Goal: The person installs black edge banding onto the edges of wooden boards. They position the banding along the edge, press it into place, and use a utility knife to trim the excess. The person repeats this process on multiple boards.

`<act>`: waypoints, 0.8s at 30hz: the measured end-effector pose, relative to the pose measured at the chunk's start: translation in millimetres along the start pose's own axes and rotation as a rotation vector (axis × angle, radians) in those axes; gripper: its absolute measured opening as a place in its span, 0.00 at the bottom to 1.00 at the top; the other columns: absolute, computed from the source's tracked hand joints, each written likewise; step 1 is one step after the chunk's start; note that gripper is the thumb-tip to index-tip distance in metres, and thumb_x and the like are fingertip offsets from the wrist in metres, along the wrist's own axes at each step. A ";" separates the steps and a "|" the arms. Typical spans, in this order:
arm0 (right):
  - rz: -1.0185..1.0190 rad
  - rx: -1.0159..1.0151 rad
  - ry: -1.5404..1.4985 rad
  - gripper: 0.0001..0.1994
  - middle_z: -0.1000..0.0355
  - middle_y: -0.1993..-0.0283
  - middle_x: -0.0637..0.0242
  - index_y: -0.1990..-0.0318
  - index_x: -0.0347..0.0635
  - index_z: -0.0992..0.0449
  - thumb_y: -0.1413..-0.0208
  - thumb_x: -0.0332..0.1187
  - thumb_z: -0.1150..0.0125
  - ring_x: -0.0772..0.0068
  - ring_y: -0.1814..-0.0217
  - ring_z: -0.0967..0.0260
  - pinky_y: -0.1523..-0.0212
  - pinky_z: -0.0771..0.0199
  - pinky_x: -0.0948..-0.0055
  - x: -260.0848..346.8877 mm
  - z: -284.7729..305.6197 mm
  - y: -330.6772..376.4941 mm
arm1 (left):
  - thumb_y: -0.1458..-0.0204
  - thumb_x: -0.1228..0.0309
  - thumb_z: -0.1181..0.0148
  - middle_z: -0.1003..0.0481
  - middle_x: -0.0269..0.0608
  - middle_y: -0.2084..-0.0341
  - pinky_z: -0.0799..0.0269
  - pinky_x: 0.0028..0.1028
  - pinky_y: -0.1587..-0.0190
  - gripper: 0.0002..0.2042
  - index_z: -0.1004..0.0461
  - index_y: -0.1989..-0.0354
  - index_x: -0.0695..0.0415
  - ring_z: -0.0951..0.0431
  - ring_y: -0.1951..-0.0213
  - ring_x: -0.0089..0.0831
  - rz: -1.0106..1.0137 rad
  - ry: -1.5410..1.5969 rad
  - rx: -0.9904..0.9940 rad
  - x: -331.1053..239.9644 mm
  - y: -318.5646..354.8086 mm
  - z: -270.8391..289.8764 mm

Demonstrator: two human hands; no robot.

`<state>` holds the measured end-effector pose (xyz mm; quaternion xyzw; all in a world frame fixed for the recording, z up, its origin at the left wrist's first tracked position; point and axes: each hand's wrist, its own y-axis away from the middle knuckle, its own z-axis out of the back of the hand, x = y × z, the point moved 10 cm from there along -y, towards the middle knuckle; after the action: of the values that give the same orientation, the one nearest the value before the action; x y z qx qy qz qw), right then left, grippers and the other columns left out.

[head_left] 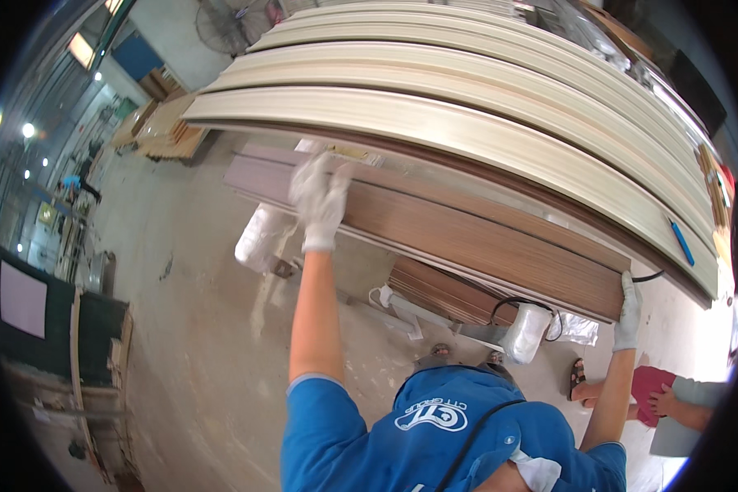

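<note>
Two gloved hands grip one long brown wood-grain panel [484, 238], one near each end. The left hand [320, 201], in a white work glove, is curled over the panel's upper edge toward its pale, wrapped far end; the picture is blurred there, so how tightly the fingers close cannot be told. The right hand [628, 316], also in a white glove, is closed around the panel's near corner, fingers wrapped over the end. Both bare forearms rise from a blue shirt [435, 435] at the lower edge.

The panel lies tilted, just below a stack of long cream-coloured mouldings [467, 123] that curve across the upper picture. A blue pen-like tool [682, 243] rests on the lowest moulding near its right end. Under the panel lie more brown boards [443, 295], two white plastic-wrapped rolls [526, 332] and a black cable [517, 305].

Below is a dusty concrete floor [205, 328]. At lower right another person's sandalled foot [578, 377] and hand [662, 402] show. A standing fan [225, 25] and stacked wood [168, 131] sit far off at upper left in a workshop hall.
</note>
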<state>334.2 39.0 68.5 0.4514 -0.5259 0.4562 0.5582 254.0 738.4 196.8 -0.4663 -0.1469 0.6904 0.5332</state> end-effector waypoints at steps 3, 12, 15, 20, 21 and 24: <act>-0.025 0.006 0.009 0.25 0.26 0.38 0.61 0.37 0.29 0.27 0.30 0.42 0.41 0.73 0.38 0.31 0.36 0.33 0.72 -2.2 2.7 -6.6 | 0.35 0.46 0.51 0.25 0.32 0.37 0.51 0.50 0.26 0.22 0.22 0.40 0.40 0.32 0.32 0.37 -0.111 -0.491 0.580 -21.8 -19.9 -94.3; -0.002 -0.037 0.081 0.22 0.24 0.43 0.64 0.40 0.30 0.24 0.30 0.41 0.40 0.74 0.43 0.30 0.39 0.33 0.72 15.5 3.8 32.0 | 0.39 0.32 0.58 0.16 0.42 0.57 0.40 0.42 0.34 0.34 0.13 0.56 0.46 0.21 0.47 0.42 -0.061 -0.469 0.767 -24.2 -10.6 -117.1; 0.026 -0.112 0.133 0.22 0.24 0.42 0.63 0.40 0.30 0.24 0.30 0.41 0.41 0.73 0.41 0.30 0.37 0.34 0.72 10.6 13.6 39.7 | 0.40 0.33 0.54 0.16 0.42 0.57 0.40 0.42 0.34 0.32 0.15 0.55 0.47 0.22 0.46 0.41 -0.105 -0.422 0.693 -29.3 1.7 -114.1; 0.008 -0.076 0.100 0.26 0.30 0.33 0.60 0.32 0.29 0.32 0.28 0.41 0.45 0.71 0.32 0.35 0.30 0.38 0.71 -5.7 16.4 30.8 | 0.38 0.45 0.42 0.20 0.46 0.46 0.38 0.44 0.32 0.24 0.20 0.44 0.48 0.23 0.42 0.40 -0.202 -0.354 0.346 -25.7 14.1 -73.4; -0.011 -0.081 0.106 0.27 0.32 0.31 0.60 0.31 0.30 0.33 0.28 0.42 0.45 0.71 0.30 0.36 0.29 0.40 0.70 -8.8 18.3 29.5 | 0.37 0.47 0.42 0.22 0.46 0.43 0.37 0.45 0.33 0.25 0.23 0.40 0.49 0.24 0.42 0.41 -0.182 -0.434 0.151 -20.7 13.8 -45.7; -0.045 -0.032 0.084 0.30 0.36 0.27 0.61 0.27 0.31 0.38 0.28 0.43 0.46 0.70 0.26 0.41 0.26 0.44 0.70 -11.0 17.2 24.0 | 0.36 0.45 0.43 0.26 0.45 0.39 0.36 0.48 0.33 0.31 0.31 0.32 0.53 0.28 0.37 0.42 0.780 0.099 -0.172 73.3 62.3 19.0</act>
<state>307.2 26.0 58.8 0.4345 -0.4987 0.4537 0.5972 201.7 783.8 127.4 -0.5625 0.0098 0.8031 0.1965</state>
